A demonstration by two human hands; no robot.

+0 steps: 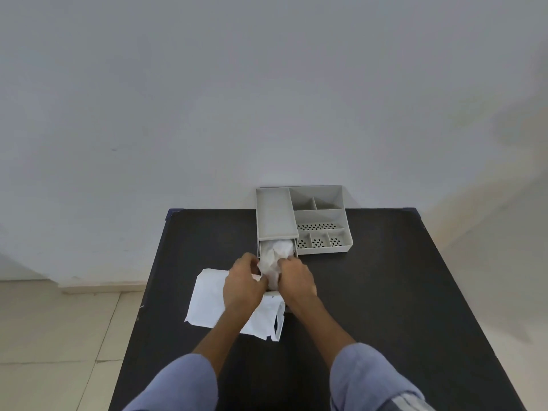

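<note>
A grey plastic organizer stands at the far edge of a black table. Its drawer is pulled out toward me and holds crumpled white cloth or paper. My left hand and my right hand are on either side of that white bundle over the drawer's front end, fingers curled around it. A flat white sheet lies on the table under my left hand and forearm.
The organizer's right part has several open compartments, some with perforated floors. A plain grey wall rises right behind the table. Tiled floor lies to the left of the table's left edge.
</note>
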